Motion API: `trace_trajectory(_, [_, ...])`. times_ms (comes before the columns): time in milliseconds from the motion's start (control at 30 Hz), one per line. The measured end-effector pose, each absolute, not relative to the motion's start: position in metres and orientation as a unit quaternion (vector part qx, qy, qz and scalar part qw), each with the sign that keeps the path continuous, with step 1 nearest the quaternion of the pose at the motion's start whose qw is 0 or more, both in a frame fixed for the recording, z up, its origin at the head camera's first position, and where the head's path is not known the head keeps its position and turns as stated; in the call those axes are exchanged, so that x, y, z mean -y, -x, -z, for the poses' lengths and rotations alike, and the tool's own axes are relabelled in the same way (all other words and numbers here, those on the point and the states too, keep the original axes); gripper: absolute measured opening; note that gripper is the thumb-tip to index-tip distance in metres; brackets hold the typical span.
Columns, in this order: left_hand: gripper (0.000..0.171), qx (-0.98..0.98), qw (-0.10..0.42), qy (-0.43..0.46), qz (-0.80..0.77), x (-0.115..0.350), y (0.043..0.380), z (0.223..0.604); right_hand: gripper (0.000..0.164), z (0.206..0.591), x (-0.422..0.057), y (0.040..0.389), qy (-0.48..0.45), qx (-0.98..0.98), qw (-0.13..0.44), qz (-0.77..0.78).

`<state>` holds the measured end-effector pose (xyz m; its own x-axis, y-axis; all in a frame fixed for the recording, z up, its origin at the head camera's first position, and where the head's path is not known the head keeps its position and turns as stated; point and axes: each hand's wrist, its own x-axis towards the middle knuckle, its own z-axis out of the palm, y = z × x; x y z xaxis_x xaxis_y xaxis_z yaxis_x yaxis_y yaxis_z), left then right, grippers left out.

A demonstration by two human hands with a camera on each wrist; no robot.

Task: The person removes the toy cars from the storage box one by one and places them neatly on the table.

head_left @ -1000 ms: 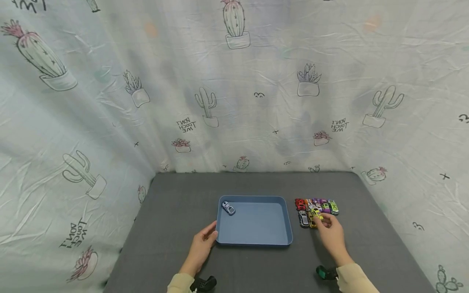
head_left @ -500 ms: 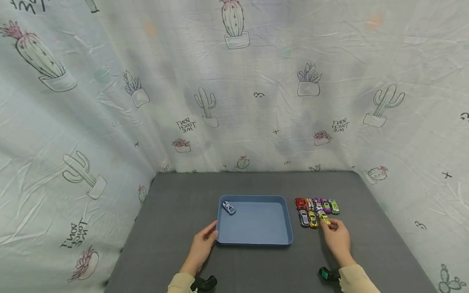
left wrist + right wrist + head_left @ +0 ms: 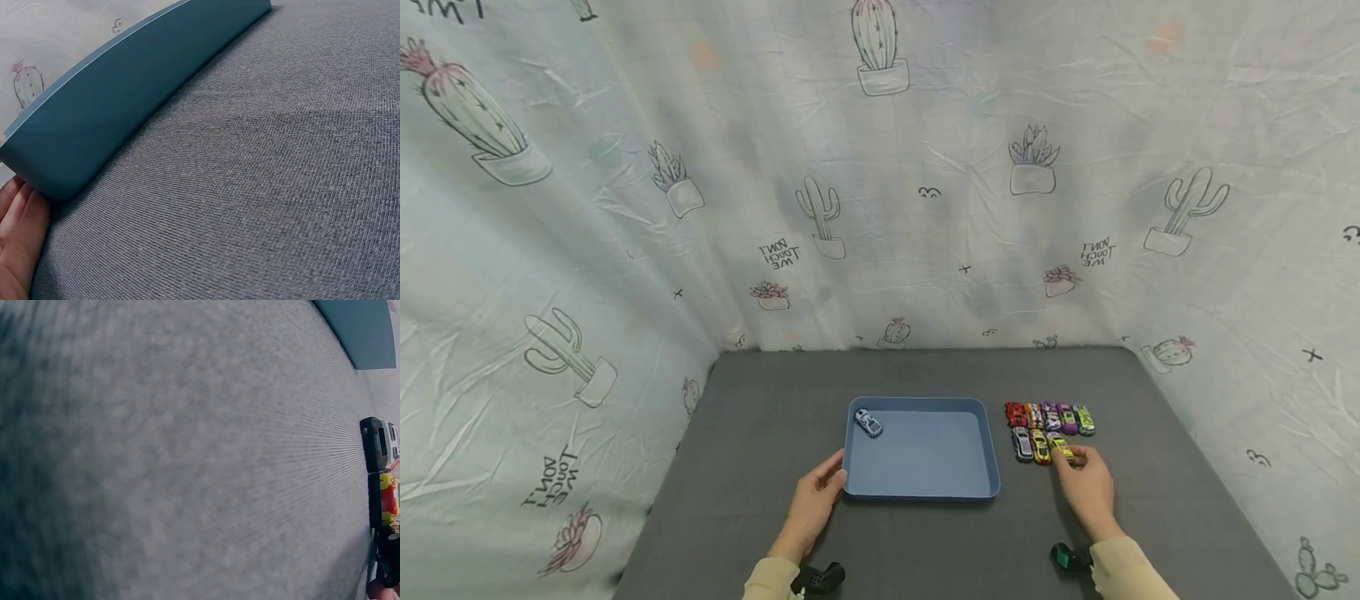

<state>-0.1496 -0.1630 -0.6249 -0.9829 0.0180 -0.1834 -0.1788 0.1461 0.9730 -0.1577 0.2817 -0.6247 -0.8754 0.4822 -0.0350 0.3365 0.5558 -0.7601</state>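
Note:
My left hand [image 3: 808,507] holds the left front corner of a shallow blue tray [image 3: 925,467]; in the left wrist view its fingers [image 3: 24,234] lie against the tray's outer wall [image 3: 112,94]. Inside the tray, near the back left corner, sits a white and dark toy car [image 3: 868,423]. To the right of the tray my right hand [image 3: 1087,490] pinches a yellow toy car [image 3: 1059,446] at the right end of the front row. Beside it stand a yellow and black toy car [image 3: 1041,447] and a silver-grey one [image 3: 1022,445]. In the right wrist view only a fingertip [image 3: 381,590] shows.
Behind the front row stands a row of several toy cars, from a red one [image 3: 1016,414] to a green one [image 3: 1083,420]. Grey cloth [image 3: 775,417] covers the table. A pale curtain with cactus drawings [image 3: 925,250] hangs around the back and sides.
My right hand has moved right with the yellow toy car, from over the yellow and black one to the row's right end, where it is now lined up. The left hand stays put.

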Motion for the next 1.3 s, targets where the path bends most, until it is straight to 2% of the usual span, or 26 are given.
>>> trace_trajectory(300, [0.046, -0.751, 0.077, 0.051, -0.653, 0.1637, 0.1508, 0.6245, 0.048, 0.6229, -0.2832, 0.1597, 0.215, 0.885, 0.095, -0.402])
trace_trajectory(533, [0.045, -0.752, 0.071, 0.055, -0.653, 0.1633, 0.1515, 0.6257, 0.037, 0.6241, -0.2842, 0.1610, 0.230, 0.889, 0.096, -0.385])
trace_trajectory(800, [0.044, -0.756, 0.066, 0.056, -0.648, 0.1630, 0.1502, 0.6252, 0.046, 0.6243, -0.2834, 0.1624, 0.232, 0.889, 0.086, -0.385])
trace_trajectory(1067, [0.044, -0.756, 0.065, 0.057, -0.648, 0.1626, 0.1493, 0.6238, 0.039, 0.6244, -0.2838, 0.1632, 0.229, 0.891, 0.097, -0.380])
trace_trajectory(1300, [0.043, -0.760, 0.065, 0.060, -0.644, 0.1622, 0.1499, 0.6257, 0.039, 0.6255, -0.2843, 0.1633, 0.224, 0.893, 0.099, -0.378])
